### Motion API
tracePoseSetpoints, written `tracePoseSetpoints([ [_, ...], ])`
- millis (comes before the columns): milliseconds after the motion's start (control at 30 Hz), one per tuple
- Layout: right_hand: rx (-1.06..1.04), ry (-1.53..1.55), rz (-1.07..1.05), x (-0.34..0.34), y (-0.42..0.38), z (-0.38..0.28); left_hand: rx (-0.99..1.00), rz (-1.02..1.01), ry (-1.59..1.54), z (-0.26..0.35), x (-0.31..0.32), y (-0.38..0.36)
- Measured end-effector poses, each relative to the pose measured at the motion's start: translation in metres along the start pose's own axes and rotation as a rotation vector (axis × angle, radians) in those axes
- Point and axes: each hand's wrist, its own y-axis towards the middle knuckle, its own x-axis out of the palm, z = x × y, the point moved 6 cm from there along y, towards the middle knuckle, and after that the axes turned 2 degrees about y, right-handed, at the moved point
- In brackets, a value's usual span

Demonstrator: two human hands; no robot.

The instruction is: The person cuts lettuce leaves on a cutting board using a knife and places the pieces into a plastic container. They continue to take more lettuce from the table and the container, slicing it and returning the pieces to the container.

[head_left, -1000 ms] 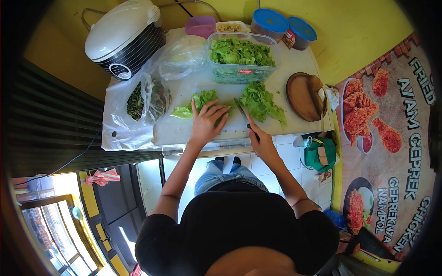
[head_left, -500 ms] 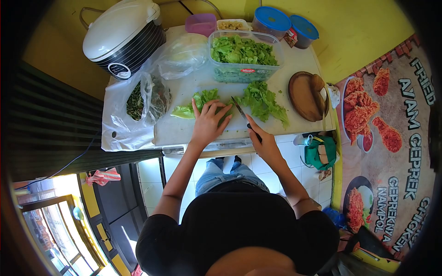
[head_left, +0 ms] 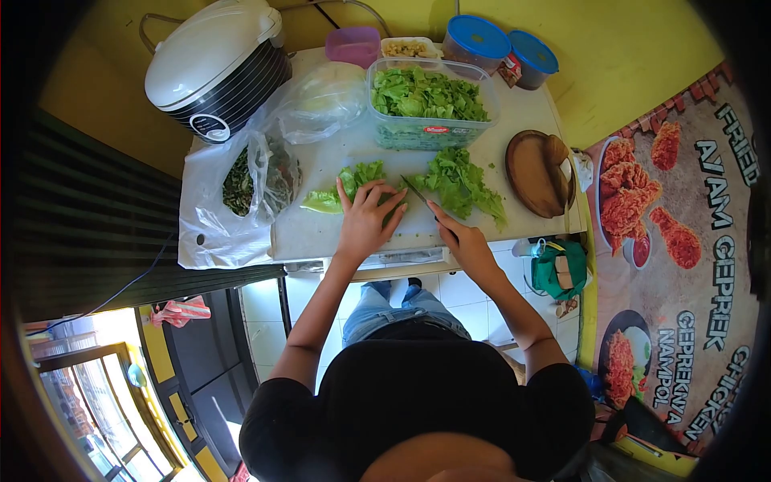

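My left hand point(head_left: 368, 218) presses on a green lettuce leaf point(head_left: 324, 200), its fingers curved over it; part of the leaf is hidden beneath them. In my right hand point(head_left: 467, 247) is the black handle of a kitchen knife point(head_left: 417, 191). The blade slants up and left, its tip just right of my left fingers. Cut lettuce point(head_left: 456, 183) lies loosely to the right of the blade. Behind both hands stands a clear plastic container point(head_left: 434, 132) filled with chopped lettuce point(head_left: 426, 92).
A wooden mortar with a pestle point(head_left: 532, 173) stands at the table's right. Plastic bags point(head_left: 269, 173) cover the left side, near a rice cooker point(head_left: 213, 68). Along the wall are a purple tub point(head_left: 353, 46) and two blue-lidded containers point(head_left: 477, 36). The white table point(head_left: 321, 241) ends just before me.
The knife has tilted slightly, its blade lying a little further left. My left hand stays on the lettuce. The whole view has shifted slightly.
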Motion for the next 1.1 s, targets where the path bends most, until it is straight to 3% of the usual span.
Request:
tracePoseSetpoints([
  [100, -0.132, -0.001, 0.108, 0.003, 0.005, -0.001, -0.004, 0.002, 0.002, 0.001, 0.000, 0.000],
  [267, 0.060, 0.060, 0.007, 0.001, -0.014, -0.003, 0.009, 0.008, 0.009, -0.001, 0.000, 0.000],
  [367, -0.056, 0.073, 0.089, -0.001, -0.029, 0.003, -0.012, 0.006, -0.008, -0.001, 0.000, -0.002],
  [600, -0.086, 0.145, 0.094, -0.004, 0.004, -0.004, -0.022, -0.017, -0.015, -0.001, -0.002, 0.000],
  [667, 0.034, 0.240, 0.071, -0.015, 0.005, -0.008, -0.036, -0.034, -0.010, 0.005, -0.003, 0.006],
  [800, 0.051, 0.273, 0.100, -0.025, -0.003, -0.006, -0.040, -0.033, -0.067, 0.013, 0.001, 0.025],
  [967, 0.014, 0.307, -0.001, -0.011, -0.006, -0.010, -0.135, 0.032, -0.099, -0.005, -0.030, 0.024],
  [1100, 0.034, 0.279, -0.053, 0.000, 0.005, -0.004, -0.106, -0.082, -0.035, -0.006, -0.043, -0.011],
])
